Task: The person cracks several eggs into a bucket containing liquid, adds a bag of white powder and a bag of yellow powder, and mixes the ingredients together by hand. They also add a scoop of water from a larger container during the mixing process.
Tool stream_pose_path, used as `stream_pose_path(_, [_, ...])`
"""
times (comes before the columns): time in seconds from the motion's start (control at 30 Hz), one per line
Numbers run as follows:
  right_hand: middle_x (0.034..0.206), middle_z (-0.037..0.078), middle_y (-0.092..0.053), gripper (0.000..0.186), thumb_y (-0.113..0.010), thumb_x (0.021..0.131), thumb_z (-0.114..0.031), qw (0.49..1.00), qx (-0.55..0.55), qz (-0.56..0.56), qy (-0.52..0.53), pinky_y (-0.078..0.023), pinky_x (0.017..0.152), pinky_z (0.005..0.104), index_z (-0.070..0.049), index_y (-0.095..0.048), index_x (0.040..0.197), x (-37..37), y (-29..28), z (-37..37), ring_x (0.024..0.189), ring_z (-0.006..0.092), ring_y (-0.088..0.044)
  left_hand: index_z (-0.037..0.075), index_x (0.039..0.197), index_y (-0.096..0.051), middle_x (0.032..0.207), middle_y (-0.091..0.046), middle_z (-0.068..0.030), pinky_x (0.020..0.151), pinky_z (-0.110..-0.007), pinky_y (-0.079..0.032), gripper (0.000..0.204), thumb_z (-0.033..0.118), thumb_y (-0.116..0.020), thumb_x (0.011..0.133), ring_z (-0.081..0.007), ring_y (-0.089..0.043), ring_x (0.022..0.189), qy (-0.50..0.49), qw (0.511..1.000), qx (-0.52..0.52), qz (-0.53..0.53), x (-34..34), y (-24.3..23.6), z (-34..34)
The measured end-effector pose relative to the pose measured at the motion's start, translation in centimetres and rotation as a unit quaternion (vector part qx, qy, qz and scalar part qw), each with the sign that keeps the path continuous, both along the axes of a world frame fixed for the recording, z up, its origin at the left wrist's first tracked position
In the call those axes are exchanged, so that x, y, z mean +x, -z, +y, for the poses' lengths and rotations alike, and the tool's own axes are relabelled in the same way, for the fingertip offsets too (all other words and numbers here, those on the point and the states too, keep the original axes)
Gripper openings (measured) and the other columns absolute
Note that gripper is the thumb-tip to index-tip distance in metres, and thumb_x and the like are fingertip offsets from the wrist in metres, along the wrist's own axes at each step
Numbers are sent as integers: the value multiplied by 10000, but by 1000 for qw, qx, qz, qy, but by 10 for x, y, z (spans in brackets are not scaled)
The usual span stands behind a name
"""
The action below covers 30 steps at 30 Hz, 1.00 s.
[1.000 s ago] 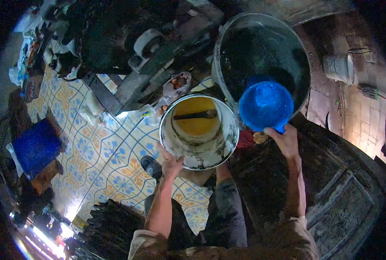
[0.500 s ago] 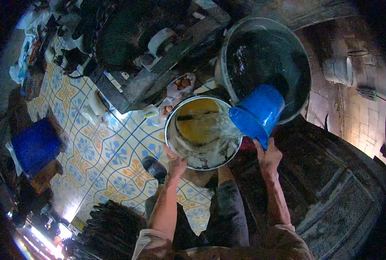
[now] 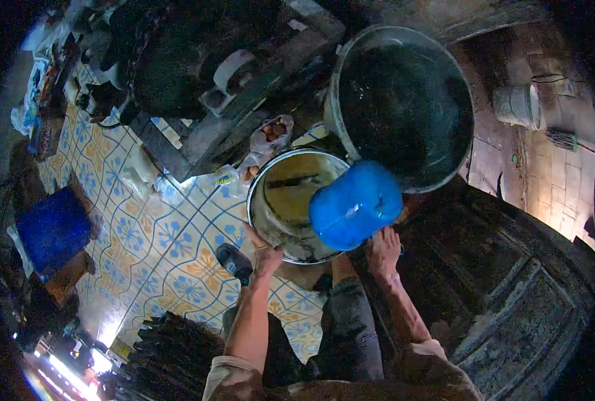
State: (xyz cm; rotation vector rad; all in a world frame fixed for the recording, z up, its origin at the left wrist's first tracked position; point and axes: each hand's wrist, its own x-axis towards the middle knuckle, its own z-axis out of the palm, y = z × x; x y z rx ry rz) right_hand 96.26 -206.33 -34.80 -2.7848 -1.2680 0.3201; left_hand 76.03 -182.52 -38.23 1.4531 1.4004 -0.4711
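A round bucket (image 3: 262, 208) with a pale rim stands before me, with cloudy, yellowish liquid inside. My left hand (image 3: 265, 257) grips its near left rim. In my right hand (image 3: 383, 254) is a blue plastic pitcher (image 3: 355, 206), tipped over the bucket's right side. The pitcher hides that part of the rim and most of its own handle. Beyond it, to the right, stands a big round tub (image 3: 470, 127) of dark water.
Clear bags of brown round things, perhaps eggs (image 3: 270, 131), lie beside the bucket. A dark wooden frame (image 3: 224, 130) stands behind them. Patterned tiles (image 3: 170, 234) cover the left floor. A white pail (image 3: 516, 107) and a brush (image 3: 562, 139) are far right.
The blue pitcher has moved left, from the tub's edge to over the bucket, and tilted further. The stream of water seen earlier no longer shows. My left hand keeps its hold on the rim.
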Motion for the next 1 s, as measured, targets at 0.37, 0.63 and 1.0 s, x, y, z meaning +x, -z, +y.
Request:
stream_pose_path(0.37, [1033,197,-614,375,-598,863,-199,980,32,-75,179,-537,763,447,-18,-503,1177,195,-2,79,924,388,-626,13,1425,273,1431,-257,-383,987,-444,-416,1159,99,-687,781,-458,-416,1274,33,998,35,-38,-25,28,-9])
stream_pose_path(0.63, [775,141,-635,403,-535,908,-269,963,-154,-208,82,-551,579,438,-12,-502,1217,281,184,53,704,327,-660,38,1448,230,1516,-154,-270,1148,-448,-201,1171,86,-707,747,-361,-255,1389,-7,973,130,-188,-42,61,-19])
stream_pose_path(1.0, [625,32,-512,410,-664,840,-420,789,21,510,343,-369,416,301,-46,-552,966,278,91,96,434,137,-454,-26,1433,237,1486,-77,-382,1117,-404,-283,1197,36,-672,658,-469,-248,1378,-2,995,93,-37,-2,16,-8])
